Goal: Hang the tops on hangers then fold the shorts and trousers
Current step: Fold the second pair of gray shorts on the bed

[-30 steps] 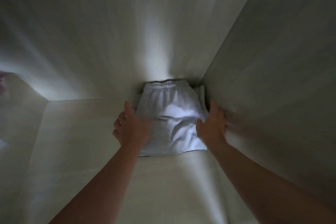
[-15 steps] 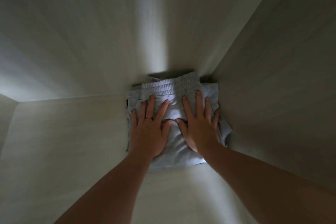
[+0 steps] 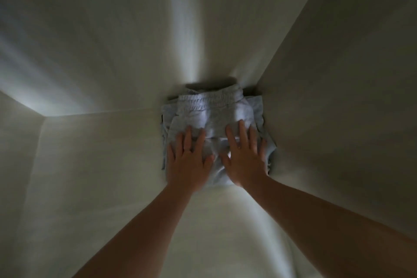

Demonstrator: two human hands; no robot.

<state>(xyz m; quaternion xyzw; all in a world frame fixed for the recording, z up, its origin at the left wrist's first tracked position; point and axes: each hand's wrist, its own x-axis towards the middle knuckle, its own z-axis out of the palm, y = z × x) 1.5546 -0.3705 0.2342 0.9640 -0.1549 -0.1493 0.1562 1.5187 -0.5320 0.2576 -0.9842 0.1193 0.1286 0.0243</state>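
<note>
A folded pair of light grey shorts (image 3: 212,108) with a ribbed elastic waistband lies on a pale shelf, pushed into the back right corner of a dim cupboard. It sits on top of another folded pale garment (image 3: 259,108) whose edges stick out on both sides. My left hand (image 3: 189,160) lies flat on the near left part of the shorts with its fingers straight. Beside it, my right hand (image 3: 244,158) presses flat on the near right part, fingers spread. Both palms hide the front half of the pile.
The cupboard's right side wall (image 3: 338,119) stands close against the pile. The back wall (image 3: 135,40) rises just behind it. The pale shelf floor (image 3: 90,176) stretches to the left as far as the left wall (image 3: 15,142).
My hands went from holding the pile's sides to lying flat on top of it. Since half a second ago they have slid a little toward me.
</note>
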